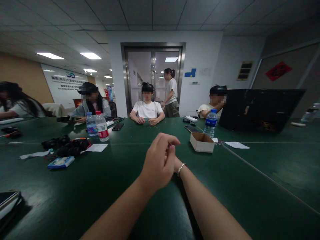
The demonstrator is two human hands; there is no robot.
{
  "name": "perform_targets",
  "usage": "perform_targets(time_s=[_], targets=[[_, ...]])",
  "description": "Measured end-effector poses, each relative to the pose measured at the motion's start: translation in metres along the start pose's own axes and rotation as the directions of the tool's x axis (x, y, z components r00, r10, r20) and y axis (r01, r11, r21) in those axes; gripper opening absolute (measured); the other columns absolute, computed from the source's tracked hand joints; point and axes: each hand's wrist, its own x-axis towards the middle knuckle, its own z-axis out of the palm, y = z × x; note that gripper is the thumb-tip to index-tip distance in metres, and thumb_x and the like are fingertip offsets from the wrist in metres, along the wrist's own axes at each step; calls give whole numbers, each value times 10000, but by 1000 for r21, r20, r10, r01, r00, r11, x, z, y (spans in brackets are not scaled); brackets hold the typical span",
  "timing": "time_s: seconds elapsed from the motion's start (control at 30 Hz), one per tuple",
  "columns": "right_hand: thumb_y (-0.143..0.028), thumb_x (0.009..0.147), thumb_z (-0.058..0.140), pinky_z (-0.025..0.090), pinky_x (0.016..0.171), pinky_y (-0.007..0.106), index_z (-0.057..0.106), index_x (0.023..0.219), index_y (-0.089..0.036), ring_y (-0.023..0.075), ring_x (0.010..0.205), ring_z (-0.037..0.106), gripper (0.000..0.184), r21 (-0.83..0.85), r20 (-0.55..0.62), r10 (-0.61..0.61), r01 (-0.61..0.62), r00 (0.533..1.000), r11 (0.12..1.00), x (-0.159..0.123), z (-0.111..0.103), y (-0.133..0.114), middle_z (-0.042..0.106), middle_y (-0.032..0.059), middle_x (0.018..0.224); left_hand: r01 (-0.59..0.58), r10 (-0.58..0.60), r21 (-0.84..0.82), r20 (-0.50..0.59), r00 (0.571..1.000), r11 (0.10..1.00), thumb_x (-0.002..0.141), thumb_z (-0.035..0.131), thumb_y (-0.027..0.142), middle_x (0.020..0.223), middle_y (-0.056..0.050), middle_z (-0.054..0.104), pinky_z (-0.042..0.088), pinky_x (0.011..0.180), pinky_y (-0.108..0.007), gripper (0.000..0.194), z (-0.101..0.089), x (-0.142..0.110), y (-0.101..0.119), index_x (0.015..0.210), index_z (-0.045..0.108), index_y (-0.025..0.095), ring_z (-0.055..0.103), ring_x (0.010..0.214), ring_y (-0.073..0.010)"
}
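Note:
My left hand [160, 160] is raised over the dark green table [250, 186], its fingers curled and its thumb pinched against the fingertips; what sits in the pinch is too small to make out. My right hand is almost wholly hidden behind the left one. Only its wrist, with a thin silver bracelet [181, 168], and a sliver of the hand show. The nearest thing is a small open cardboard box [202, 142], a little beyond and to the right of the hands.
Two water bottles [101, 126] stand at the left, another bottle [211, 123] by the box. Black gear [67, 146], a blue packet [61, 162], papers and phones lie around. An open laptop [257, 108] stands at the right. Several people sit across; one stands at the door.

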Motion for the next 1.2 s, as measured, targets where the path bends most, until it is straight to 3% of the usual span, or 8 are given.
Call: perform_targets(time_s=[0.13,0.23,0.33,0.5,0.63,0.73,0.87,1.2], targets=[[-101,609,741,535,590,220,532,826,-117,149,613,632,302,112,24,38,-41,999,993,-3,3,-3,628,51,701,221,-219,214,-36,975,951,805,455,168,1073,-75,512,366,922,-412,251,17,-21,-103,1042,531,202,460,1035,-224],[-59,627,713,529,550,181,517,852,-107,135,586,634,302,94,4,77,-77,997,993,-3,4,-5,638,67,695,393,-395,38,113,912,919,827,425,222,1098,-72,512,420,856,-346,257,15,-42,-151,1057,540,207,505,989,-200],[-27,658,687,532,534,169,518,855,-104,126,570,633,271,67,-5,84,-83,996,994,-3,5,-6,637,58,681,539,-511,-153,190,838,828,833,417,300,1090,-71,534,459,737,-286,267,14,-53,-173,1041,548,196,551,891,-174],[-21,672,694,543,553,167,538,876,-98,123,582,638,269,1,14,91,-91,996,996,-4,6,-6,631,41,675,608,-567,-186,233,790,772,797,474,399,939,-53,592,451,655,-259,307,15,-52,-179,989,572,180,551,736,-147],[-12,689,667,546,570,163,548,913,-89,119,601,641,265,-67,39,91,-88,995,994,-2,4,-4,636,49,705,650,-633,-29,196,749,759,803,421,517,680,-32,574,439,599,-272,394,13,-51,-171,784,578,156,542,625,-159],[-12,694,657,544,566,161,553,915,-92,117,605,640,257,-90,33,93,-89,995,992,-1,3,-3,636,42,701,661,-652,-14,152,743,750,794,445,519,811,-63,597,454,606,-273,386,13,-50,-162,863,578,163,563,694,-173],[-39,683,682,541,562,168,562,899,-99,114,593,634,254,-75,39,61,-58,997,995,0,3,-2,626,25,671,611,-575,-187,214,790,769,771,527,396,1048,-79,560,480,668,-260,352,14,-49,-161,1059,540,194,572,819,-167],[-59,679,686,532,560,165,568,924,-95,102,563,620,274,-100,67,61,-54,996,994,0,3,-4,633,35,671,669,-673,90,163,721,738,816,329,571,637,-33,571,396,546,-262,491,15,-52,-167,729,591,165,531,583,-166]])
